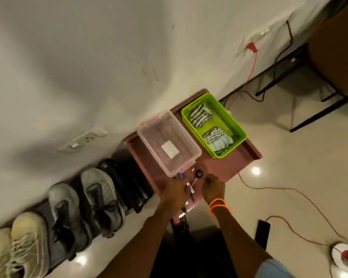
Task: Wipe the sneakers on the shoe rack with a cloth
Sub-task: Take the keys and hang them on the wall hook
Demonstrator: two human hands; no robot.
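Nearest the viewer, both forearms reach forward over the front edge of a low reddish-brown counter [229, 165]. The left hand [174, 190] has its fingers curled around a small metallic object [190, 187] that is too blurred to identify; the right hand [213, 188], with orange bands [219, 205] at its wrist, has its fingers curled inward, and whether they hold anything cannot be told. Just beyond the hands, a small dark round item [199, 173] lies on the counter. Farther back stands a clear plastic bin [149, 135] bearing a white label, and just beside it to the right a green perforated basket [235, 125] holds two folded striped cloths [201, 115], one behind the other. To the left of the counter, along the wall, a dark shoe rack [129, 181] carries a pair of grey sneakers [100, 195] and, farther left, a pair of cream sneakers [26, 239]. An orange cable [289, 189] trails across the pale floor [289, 153] at the right and climbs the wall to a socket [251, 47]. A second wall socket [84, 139] sits above the rack.
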